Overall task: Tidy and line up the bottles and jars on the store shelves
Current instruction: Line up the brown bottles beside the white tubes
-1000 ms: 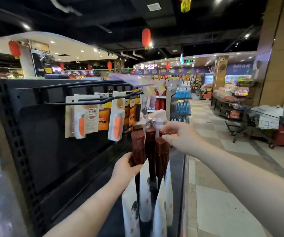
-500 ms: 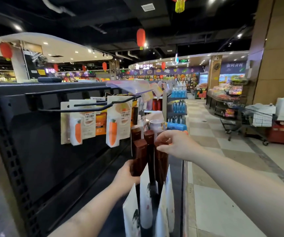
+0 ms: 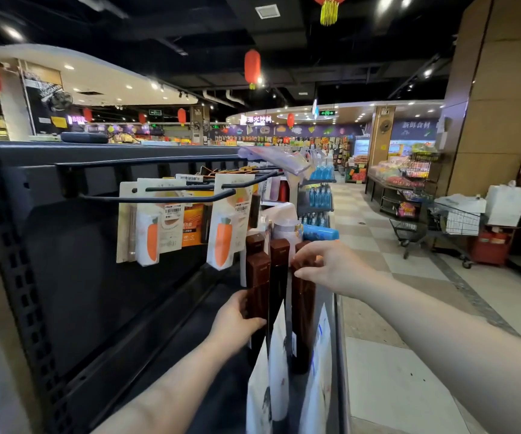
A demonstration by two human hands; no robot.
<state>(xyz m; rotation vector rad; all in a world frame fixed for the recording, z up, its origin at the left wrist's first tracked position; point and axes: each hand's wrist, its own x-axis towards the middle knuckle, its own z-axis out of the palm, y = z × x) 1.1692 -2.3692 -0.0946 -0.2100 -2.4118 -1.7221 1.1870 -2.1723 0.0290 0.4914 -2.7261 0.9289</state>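
Several tall brown bottles with square brown caps stand in rows at the shelf's right end. My left hand [image 3: 237, 317] grips the body of the left brown bottle [image 3: 257, 277]. My right hand [image 3: 331, 267] pinches the cap of the right brown bottle [image 3: 303, 314]. A third brown bottle [image 3: 279, 270] stands between them, and another brown cap shows behind the left one. White bottles [image 3: 278, 361] stand in front, nearest me. A white jar with a gold band [image 3: 287, 230] sits behind the brown row.
Black hooks [image 3: 159, 197] jut from the black back panel [image 3: 80, 261], carrying carrot-printed cards [image 3: 224, 236] just left of the bottles. The shelf edge [image 3: 339, 355] borders a tiled aisle on the right. Shopping carts [image 3: 453, 223] and produce stands lie far right.
The view dropped slightly and drew closer. My right hand slid down and a little right onto the right bottle's cap. My left hand keeps its hold on the left bottle.
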